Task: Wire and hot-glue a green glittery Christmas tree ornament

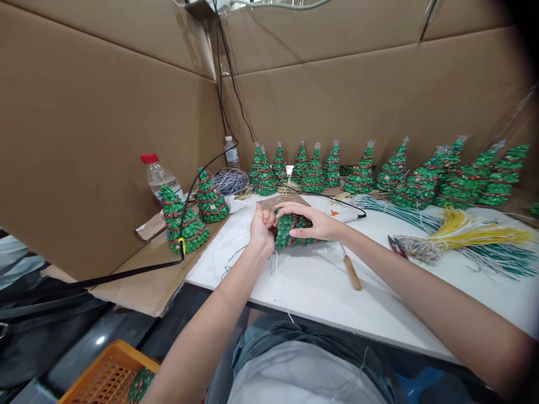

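Note:
A small green Christmas tree point(286, 229) with red trim lies on its side on the white table, between my hands. My right hand point(314, 223) curves over it from the right, thumb across the near side and fingers along the top. At the tree's left end, my left hand point(263, 227) is closed with the thumb up; what its fingers pinch is hidden. A thin white wire point(277, 262) hangs below the tree. Right of it lies a wooden-handled tool point(352, 273), its thin shaft pointing at the tree. Behind my right wrist is a white glue gun point(347, 215).
Finished-looking trees point(314, 171) line the back; two more point(185, 224) stand on cardboard at left. Yellow and green wire bundles point(471, 235) and red-handled cutters point(397, 247) lie at right. A black cable point(197, 174) crosses at left. An orange basket point(96, 370) is below.

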Available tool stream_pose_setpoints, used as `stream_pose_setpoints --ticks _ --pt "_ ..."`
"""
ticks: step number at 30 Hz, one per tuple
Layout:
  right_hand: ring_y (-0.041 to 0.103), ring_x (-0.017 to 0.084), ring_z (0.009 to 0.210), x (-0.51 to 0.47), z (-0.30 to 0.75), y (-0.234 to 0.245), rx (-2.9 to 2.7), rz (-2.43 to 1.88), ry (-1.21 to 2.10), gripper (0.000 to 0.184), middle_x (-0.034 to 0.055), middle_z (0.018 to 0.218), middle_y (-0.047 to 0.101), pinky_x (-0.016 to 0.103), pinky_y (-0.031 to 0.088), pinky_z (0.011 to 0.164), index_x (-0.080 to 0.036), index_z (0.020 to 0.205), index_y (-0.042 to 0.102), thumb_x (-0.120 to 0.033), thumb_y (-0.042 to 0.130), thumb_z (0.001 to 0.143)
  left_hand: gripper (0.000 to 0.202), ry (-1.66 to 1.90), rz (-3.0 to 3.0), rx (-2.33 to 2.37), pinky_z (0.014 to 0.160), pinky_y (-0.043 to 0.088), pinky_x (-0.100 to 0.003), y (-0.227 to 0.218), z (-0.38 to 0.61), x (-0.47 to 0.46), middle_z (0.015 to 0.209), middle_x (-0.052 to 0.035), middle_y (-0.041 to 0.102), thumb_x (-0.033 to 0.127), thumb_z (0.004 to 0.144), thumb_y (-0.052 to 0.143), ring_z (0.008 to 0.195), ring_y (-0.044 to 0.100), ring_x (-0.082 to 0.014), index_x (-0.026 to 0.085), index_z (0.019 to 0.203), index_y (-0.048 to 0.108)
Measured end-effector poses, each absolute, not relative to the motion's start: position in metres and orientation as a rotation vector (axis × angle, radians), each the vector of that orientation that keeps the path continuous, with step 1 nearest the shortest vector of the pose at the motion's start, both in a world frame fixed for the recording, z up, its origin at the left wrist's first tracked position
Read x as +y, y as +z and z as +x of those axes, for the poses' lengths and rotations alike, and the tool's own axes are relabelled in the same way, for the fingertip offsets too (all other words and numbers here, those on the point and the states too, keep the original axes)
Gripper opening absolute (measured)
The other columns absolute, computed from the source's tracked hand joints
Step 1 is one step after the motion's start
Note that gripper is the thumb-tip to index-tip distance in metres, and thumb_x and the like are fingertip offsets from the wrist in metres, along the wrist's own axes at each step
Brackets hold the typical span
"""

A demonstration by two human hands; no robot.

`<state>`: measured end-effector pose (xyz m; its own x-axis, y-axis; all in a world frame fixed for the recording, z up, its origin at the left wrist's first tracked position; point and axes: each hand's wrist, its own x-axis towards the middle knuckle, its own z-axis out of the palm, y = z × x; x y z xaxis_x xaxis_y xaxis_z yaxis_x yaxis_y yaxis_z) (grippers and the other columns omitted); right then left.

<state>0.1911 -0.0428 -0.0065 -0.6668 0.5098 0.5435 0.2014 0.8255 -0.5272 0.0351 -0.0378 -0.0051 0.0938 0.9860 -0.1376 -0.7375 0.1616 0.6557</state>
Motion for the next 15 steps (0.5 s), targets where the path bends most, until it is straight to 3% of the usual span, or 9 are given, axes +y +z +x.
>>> stream_pose_setpoints --ticks 10,15 --pt "0.039 0.025 0.129 -0.04 0.194 0.002 -2.296 -0.514 0.697 0.04 0.0085 0.135 0.047 0.045 0.027 0.108 -0.023 0.115 0.056 -0.024 0.057 0.075 0.063 1.327 0.459 0.701 0.046 0.026 -0.02 0.001 0.037 -0.043 0.034 0.0041 0.022 0.038 0.097 0.03 0.036 0.025 -0.0075 0.017 0.039 0.023" --pt "0.048 0.022 0.114 -0.037 0.186 0.012 -2.236 -0.52 0.732 0.024 0.0064 0.113 0.056 0.043 0.033 0.101 -0.022 0.1 0.061 -0.02 0.048 0.08 0.061 1.3 0.423 0.75 0.046 0.028 -0.02 0.003 0.037 -0.041 0.035 0.004 0.025 0.04 0.095 0.036 0.037 0.03 -0.0078 0.017 0.039 0.025"
